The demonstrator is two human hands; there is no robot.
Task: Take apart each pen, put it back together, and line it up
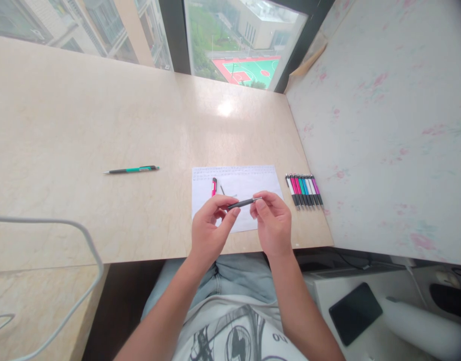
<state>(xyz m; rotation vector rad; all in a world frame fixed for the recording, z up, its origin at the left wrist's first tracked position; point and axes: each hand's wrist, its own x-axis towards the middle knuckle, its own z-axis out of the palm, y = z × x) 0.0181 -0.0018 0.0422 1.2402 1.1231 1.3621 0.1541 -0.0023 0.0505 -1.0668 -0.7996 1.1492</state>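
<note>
Left hand [210,226] pinches a black pen barrel [242,203], right hand [274,223] its silver tip [257,199], seemingly adjusting it, which needs steady alignment.

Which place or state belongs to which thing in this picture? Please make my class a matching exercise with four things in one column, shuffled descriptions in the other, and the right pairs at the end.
Things
1. Green pen
2. Paper
3. Row of pens
4. Black pen piece

Place or state
A. Beside the flowered wall
B. Between the left hand and right hand
C. White, with rows of small marks
D. Alone on the left side of the desk

Pairs: 1-D, 2-C, 3-A, 4-B
</note>
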